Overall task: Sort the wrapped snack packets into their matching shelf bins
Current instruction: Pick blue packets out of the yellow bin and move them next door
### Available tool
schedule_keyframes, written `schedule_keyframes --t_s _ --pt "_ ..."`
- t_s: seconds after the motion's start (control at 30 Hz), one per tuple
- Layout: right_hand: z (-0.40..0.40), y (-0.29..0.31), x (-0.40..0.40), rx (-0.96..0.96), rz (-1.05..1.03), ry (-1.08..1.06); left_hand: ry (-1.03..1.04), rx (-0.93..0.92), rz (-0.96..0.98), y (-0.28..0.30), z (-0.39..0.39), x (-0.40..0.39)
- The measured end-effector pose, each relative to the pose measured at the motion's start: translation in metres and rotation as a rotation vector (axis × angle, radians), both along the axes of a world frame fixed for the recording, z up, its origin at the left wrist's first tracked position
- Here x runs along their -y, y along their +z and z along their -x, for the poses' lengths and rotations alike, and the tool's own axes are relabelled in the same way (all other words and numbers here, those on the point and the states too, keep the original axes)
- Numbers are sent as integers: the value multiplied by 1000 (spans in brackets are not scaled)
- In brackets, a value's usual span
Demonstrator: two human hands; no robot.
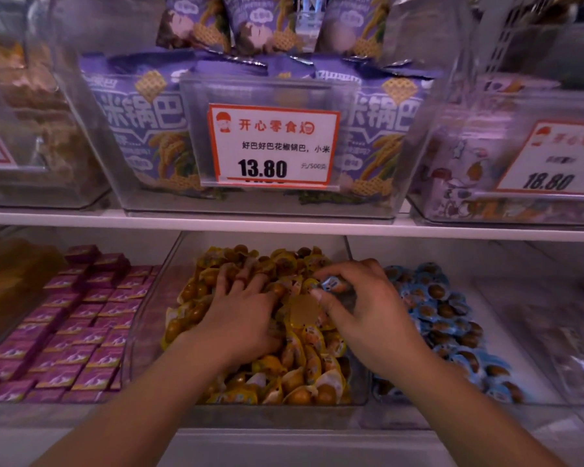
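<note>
1. The right hand [358, 308] pinches one blue packet [332, 284] between thumb and fingers, just above the yellow pile.
2. The left hand [240, 308] lies flat and spread on the yellow packets [304, 372]. It holds nothing that I can see.
3. Both hands are in the middle bin [149, 332], which is clear and full of yellow packets. The blue packet does not match them. I think it should go to the blue bin [536, 392] just to the right, where the blue packets [445, 318] lie.
4. What could go wrong: the grip is only a fingertip pinch and the wrap looks shiny, so the packet could slip and drop back among the yellow ones. The spread left hand could also push yellow packets over the low front wall.
5. The blue packet is small and rounded, with a white picture on it. Most of it hides behind the fingers.
6. Further out, purple boxes [78, 332] fill the left bin. Above the shelf [115, 219] stand purple bags [139, 123] behind a price tag [272, 146].
</note>
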State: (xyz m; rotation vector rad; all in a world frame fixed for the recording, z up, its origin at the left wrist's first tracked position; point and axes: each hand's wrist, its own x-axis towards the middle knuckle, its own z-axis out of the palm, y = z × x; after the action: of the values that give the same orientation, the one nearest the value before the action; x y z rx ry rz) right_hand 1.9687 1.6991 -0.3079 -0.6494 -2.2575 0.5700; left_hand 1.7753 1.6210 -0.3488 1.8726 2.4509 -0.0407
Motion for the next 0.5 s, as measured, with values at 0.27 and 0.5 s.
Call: schedule_keyframes --t_s 0.27,0.5 --pt "-2 4 4 -9 22 -18 115 639 -567 33 10 37" --pt "-4 17 16 -7 172 58 -51 1034 -728 53 -35 40"
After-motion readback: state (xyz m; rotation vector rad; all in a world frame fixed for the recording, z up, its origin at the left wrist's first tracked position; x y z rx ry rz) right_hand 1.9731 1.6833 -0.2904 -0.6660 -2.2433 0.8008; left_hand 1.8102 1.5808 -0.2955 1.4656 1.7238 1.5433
